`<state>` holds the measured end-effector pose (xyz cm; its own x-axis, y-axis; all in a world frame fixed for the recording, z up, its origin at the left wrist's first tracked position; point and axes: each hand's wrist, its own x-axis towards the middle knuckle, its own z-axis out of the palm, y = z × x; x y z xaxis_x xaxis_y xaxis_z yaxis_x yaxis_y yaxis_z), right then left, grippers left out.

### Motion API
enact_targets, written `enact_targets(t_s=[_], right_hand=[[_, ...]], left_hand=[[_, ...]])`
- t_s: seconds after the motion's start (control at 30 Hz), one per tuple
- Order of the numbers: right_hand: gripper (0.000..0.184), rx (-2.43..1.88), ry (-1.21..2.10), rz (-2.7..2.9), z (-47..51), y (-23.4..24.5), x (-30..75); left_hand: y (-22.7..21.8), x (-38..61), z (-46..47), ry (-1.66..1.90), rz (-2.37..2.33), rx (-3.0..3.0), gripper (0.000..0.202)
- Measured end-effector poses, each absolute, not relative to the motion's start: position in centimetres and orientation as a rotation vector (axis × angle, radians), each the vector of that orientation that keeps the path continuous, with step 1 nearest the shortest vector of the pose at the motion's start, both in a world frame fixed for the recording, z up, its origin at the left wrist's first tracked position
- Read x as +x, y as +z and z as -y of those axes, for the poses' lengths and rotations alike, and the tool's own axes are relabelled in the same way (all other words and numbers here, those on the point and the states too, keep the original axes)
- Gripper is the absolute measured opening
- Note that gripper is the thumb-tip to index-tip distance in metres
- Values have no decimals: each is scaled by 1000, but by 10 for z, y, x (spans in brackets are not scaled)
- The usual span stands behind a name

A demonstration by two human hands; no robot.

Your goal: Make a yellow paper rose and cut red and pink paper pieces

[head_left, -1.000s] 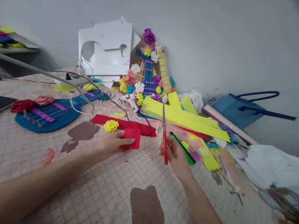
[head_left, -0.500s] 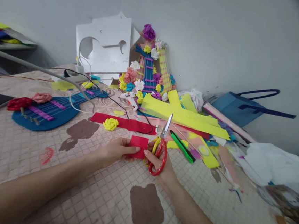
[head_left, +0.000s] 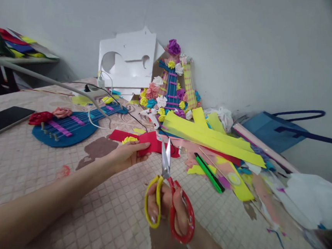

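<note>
My left hand [head_left: 130, 154] pinches a small folded piece of red crepe paper [head_left: 148, 141] between thumb and fingers. To its right, my right hand [head_left: 169, 206] has its fingers through the loops of a pair of scissors [head_left: 166, 165] with one yellow and one red handle. The blades point up and away, slightly parted, close to the red paper but not touching it. Behind the left hand lies a long red paper strip [head_left: 117, 135], with a yellow paper flower [head_left: 129, 140] on it, partly hidden by the hand.
A blue paper guitar [head_left: 75, 130] with roses lies at left, beside a dark phone [head_left: 5, 120]. Behind stand a white hot glue gun [head_left: 151, 117] and decorated guitars [head_left: 172, 88]. Yellow paper strips [head_left: 211, 134], a green cutter [head_left: 209, 173] and scraps cover the right.
My right hand has let go of the red paper and drawn back toward me, turning the scissors upright with blades parted. My left hand keeps the paper, and the view has shifted left.
</note>
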<state>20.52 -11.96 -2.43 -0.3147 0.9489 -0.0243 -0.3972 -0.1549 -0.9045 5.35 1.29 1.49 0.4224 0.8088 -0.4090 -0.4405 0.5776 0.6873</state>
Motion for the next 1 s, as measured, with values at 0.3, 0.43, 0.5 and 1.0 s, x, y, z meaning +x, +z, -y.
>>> enact_targets(t_s=[0.3, 0.43, 0.5, 1.0], right_hand=[[72, -571, 1977, 1012, 121, -47, 204], [77, -543, 1940, 1006, 120, -50, 204], [76, -541, 1931, 1013, 120, -52, 204], [76, -540, 1952, 944, 119, -47, 206]], left_hand=[[20, 51, -20, 863, -805, 383, 17], [21, 51, -18, 837, -779, 387, 20], [21, 51, -17, 829, -773, 391, 20], [15, 52, -13, 804, -748, 467, 13]])
